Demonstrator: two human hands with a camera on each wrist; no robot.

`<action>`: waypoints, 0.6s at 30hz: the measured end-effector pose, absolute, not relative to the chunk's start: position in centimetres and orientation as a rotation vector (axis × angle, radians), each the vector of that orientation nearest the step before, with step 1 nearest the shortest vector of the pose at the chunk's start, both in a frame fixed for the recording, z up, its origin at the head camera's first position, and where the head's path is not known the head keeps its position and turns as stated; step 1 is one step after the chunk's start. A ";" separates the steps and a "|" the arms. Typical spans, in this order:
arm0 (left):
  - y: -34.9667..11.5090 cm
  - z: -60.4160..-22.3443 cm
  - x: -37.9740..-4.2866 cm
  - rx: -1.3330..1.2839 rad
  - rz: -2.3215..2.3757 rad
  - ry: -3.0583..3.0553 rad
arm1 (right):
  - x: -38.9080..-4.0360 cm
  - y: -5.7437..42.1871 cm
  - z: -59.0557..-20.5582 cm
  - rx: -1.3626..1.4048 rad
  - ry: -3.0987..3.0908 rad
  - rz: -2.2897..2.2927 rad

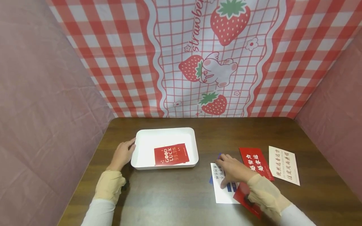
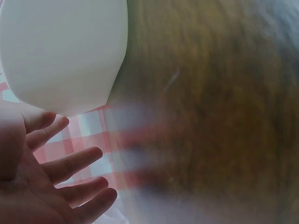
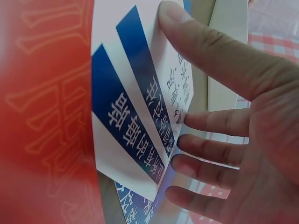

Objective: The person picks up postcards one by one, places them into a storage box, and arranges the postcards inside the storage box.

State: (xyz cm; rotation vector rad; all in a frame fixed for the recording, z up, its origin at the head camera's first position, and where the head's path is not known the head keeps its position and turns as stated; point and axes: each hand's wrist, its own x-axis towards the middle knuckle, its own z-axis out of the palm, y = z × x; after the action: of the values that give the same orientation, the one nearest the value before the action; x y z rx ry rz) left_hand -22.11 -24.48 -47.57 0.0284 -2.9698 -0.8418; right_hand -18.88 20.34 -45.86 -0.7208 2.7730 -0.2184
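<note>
My left hand (image 1: 123, 153) is at the left side of a white tray (image 1: 136, 157). In the left wrist view its thumb and index finger are by the tray's edge, the other fingers spread. A red "GOOD LUCK" card (image 1: 169, 154) lies in the tray. My right hand (image 1: 234, 169) is over a white card (image 3: 105, 158) with blue stripes, thumb on its face and fingertips along its far edge. Beneath that card, a blue card (image 3: 133, 200) partly shows. Another red card (image 3: 51, 116) overlaps the white one below my right wrist.
Right of my right hand lie a red card with white writing (image 1: 255, 161) and a cream card with writing (image 1: 284, 164). All stand on a brown wooden table (image 1: 169, 194). A red-and-white checked strawberry cloth (image 1: 135, 62) hangs behind, with pink cloth at both sides.
</note>
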 end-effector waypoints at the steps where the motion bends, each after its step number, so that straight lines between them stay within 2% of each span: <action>1: -24.5 -47.6 -22.1 0.036 -0.846 -2.958 | -18.9 20.3 -45.8 -0.727 2.773 -0.219; 18: -24.4 -47.5 -22.2 0.021 -0.839 -2.938 | -19.5 20.4 -45.8 -0.751 2.791 -0.234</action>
State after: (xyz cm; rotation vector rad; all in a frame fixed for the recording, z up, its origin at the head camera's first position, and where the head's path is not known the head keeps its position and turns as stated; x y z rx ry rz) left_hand -22.15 -24.43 -47.51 0.0214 -2.9381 -0.8390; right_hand -19.49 20.38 -45.76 -0.7509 2.7907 -0.2341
